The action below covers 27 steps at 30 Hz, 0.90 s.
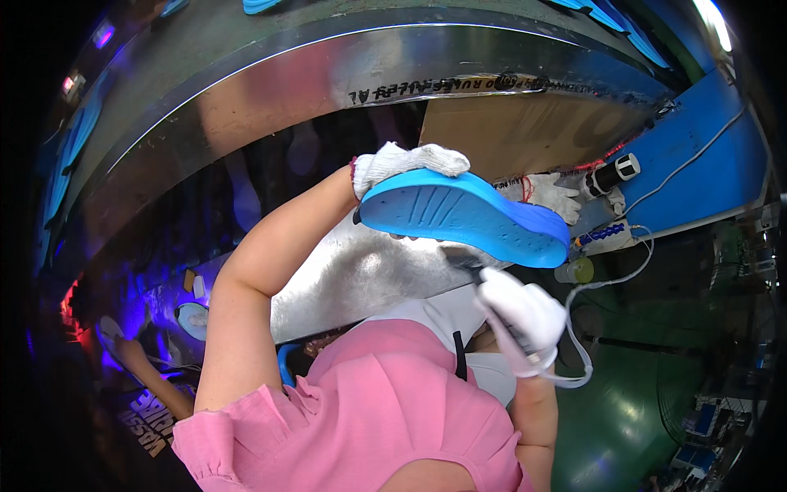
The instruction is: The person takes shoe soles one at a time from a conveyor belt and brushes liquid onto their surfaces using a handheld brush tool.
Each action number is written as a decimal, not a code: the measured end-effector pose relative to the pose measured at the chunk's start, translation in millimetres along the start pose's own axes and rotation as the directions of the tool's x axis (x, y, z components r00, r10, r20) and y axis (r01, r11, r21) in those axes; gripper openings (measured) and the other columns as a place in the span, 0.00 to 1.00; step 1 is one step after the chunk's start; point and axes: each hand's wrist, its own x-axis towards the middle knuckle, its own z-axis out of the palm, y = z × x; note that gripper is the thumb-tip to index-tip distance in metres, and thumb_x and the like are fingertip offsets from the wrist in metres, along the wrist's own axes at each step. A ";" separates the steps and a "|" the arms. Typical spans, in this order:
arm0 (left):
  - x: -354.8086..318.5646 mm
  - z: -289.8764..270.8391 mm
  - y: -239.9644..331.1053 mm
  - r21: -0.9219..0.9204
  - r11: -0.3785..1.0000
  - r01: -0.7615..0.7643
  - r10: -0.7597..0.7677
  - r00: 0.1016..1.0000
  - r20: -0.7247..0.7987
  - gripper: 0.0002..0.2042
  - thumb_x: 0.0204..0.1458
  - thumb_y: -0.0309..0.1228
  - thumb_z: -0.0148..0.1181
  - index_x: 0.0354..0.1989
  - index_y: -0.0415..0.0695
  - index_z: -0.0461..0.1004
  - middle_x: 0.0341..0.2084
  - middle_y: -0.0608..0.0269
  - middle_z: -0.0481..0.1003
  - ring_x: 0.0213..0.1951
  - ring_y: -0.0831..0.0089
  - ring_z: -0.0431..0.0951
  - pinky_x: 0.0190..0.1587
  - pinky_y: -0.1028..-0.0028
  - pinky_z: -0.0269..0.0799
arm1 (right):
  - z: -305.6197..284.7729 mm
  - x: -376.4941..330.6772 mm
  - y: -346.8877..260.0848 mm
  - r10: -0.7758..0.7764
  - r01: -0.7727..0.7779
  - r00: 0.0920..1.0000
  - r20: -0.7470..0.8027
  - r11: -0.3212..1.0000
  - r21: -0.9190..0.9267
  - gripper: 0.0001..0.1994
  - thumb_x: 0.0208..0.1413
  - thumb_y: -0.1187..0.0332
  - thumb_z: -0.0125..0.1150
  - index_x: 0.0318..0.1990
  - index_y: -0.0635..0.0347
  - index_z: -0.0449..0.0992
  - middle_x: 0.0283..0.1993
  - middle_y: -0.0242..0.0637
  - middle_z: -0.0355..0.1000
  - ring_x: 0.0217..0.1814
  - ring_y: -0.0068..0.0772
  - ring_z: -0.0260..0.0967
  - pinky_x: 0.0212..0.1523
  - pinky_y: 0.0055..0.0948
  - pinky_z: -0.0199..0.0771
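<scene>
A blue shoe sole point(459, 213), violet-tinted at its right end, is held up with its grooved, dotted face toward view. My left hand point(414, 164), in a white knit glove, is closed along the sole's far edge near its left end. Just below the sole is my right hand point(529, 312), also gloved in white and smeared by motion. It grips a handheld tool with a dark tip point(465, 260) that points toward the sole's underside. From this tool a white cord point(587, 354) loops to the right. Whether the tip touches the sole cannot be made out.
Beneath the sole lies a shiny metal tabletop point(328, 287). A metal-edged conveyor point(369, 61) curves across the far side, carrying blue soles. Cardboard point(508, 131), a loose white glove point(553, 195) and a black-and-white cylinder point(613, 175) are at right. Another person's arm point(152, 381) shows at left.
</scene>
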 end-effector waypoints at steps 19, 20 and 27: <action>-207.5 -52.3 88.4 -0.942 0.290 -0.170 0.675 0.734 0.076 0.52 0.49 0.64 0.56 0.73 0.39 0.42 0.62 0.23 0.55 0.53 0.24 0.68 0.47 0.34 0.71 | 16.7 -6.7 -1.2 0.090 0.103 0.953 -0.290 0.804 0.586 0.15 0.52 0.67 0.72 0.41 0.64 0.74 0.41 0.51 0.78 0.39 0.39 0.77 0.44 0.34 0.78; -222.3 -51.3 107.5 -0.943 0.165 -0.288 0.648 0.753 -0.116 0.51 0.52 0.67 0.51 0.74 0.46 0.40 0.66 0.27 0.51 0.60 0.32 0.65 0.52 0.41 0.72 | 22.6 -7.7 5.9 0.098 0.101 0.945 -0.311 0.819 0.565 0.15 0.51 0.68 0.72 0.41 0.65 0.73 0.42 0.52 0.78 0.40 0.39 0.77 0.45 0.34 0.78; -212.7 -74.1 67.0 -0.564 0.262 -0.783 0.675 0.567 -0.473 0.38 0.59 0.61 0.42 0.64 0.37 0.63 0.51 0.50 0.73 0.45 0.62 0.76 0.36 0.72 0.73 | 39.6 -12.4 2.1 0.340 -0.077 0.886 -0.315 0.779 0.622 0.13 0.43 0.81 0.69 0.39 0.69 0.76 0.40 0.49 0.79 0.41 0.36 0.78 0.47 0.32 0.78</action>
